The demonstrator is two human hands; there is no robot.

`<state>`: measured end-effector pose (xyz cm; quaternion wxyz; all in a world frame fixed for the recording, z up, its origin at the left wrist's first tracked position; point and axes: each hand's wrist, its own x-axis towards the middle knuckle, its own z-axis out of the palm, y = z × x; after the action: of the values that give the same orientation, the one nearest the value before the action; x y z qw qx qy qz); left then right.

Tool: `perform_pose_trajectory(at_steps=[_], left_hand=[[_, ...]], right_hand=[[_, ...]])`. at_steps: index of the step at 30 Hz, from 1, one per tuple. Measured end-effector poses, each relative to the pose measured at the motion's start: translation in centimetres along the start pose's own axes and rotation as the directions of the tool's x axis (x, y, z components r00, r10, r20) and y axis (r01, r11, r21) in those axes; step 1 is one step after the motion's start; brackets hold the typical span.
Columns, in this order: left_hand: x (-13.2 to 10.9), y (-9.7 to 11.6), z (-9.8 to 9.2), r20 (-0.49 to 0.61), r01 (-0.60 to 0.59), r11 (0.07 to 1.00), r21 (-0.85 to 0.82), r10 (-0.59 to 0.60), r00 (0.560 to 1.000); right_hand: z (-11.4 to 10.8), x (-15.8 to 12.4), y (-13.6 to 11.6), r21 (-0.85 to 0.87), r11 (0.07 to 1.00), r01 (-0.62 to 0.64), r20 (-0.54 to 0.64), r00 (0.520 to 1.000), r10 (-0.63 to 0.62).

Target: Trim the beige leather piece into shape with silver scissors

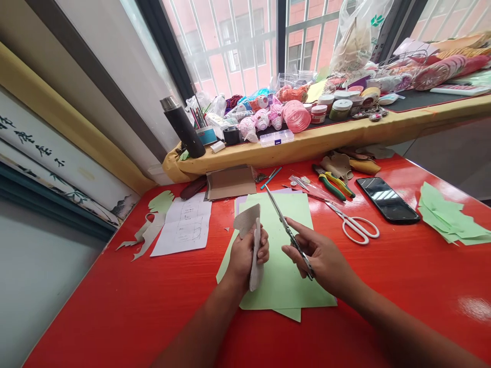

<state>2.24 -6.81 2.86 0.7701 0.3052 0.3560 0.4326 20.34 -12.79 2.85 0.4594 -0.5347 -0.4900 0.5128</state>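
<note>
My left hand (244,259) grips a curved piece of grey-beige card (255,245), folded or bent upright between fingers and palm. My right hand (322,260) is closed around long steel scissors (288,231), with the blades pointing up and to the left. The blade tips are apart from the card, and the blades look nearly closed. Both hands hover over a stack of pale green paper sheets (278,255) lying on the red table (402,291). The scissor handles are mostly hidden by my right hand.
White-handled scissors (356,228), green-and-yellow pliers (333,183) and a black phone (387,199) lie to the right. Green paper scraps (448,217) lie further right. A sketched paper sheet (184,225) and a cut-out (151,222) lie left. Craft supplies crowd the window sill (307,145) behind.
</note>
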Motion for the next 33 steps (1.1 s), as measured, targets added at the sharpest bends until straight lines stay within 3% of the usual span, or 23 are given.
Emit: perform_pose_trajectory(at_steps=[5, 9, 13, 20, 27, 33], left_hand=[[-0.1, 0.0, 0.0, 0.072, 0.208, 0.952, 0.226, -0.229, 0.971], [0.0, 0.5, -0.2, 0.175, 0.387, 0.888, 0.247, -0.434, 0.884], [-0.2, 0.8, -0.2, 0.225, 0.483, 0.841, 0.245, -0.534, 0.815], [-0.4, 1.0, -0.4, 0.254, 0.521, 0.778, 0.352, -0.615, 0.747], [-0.5, 1.1, -0.4, 0.252, 0.518, 0.757, 0.398, -0.633, 0.732], [-0.7, 1.4, 0.1, 0.269, 0.535, 0.745, 0.399, -0.653, 0.708]], right_hand=[[-0.1, 0.2, -0.5, 0.03, 0.999, 0.041, -0.076, 0.996, -0.039], [-0.9, 0.6, -1.3, 0.09, 0.993, 0.076, -0.152, 0.986, -0.062], [-1.6, 0.9, -1.6, 0.11, 0.986, 0.128, -0.2, 0.974, -0.104], [-1.9, 0.8, -1.5, 0.163, 0.968, 0.192, -0.153, 0.974, -0.167], [-2.4, 1.0, -1.6, 0.137, 0.97, 0.201, -0.217, 0.961, -0.169], [-1.9, 0.8, -1.5, 0.178, 0.966, 0.186, -0.145, 0.976, -0.161]])
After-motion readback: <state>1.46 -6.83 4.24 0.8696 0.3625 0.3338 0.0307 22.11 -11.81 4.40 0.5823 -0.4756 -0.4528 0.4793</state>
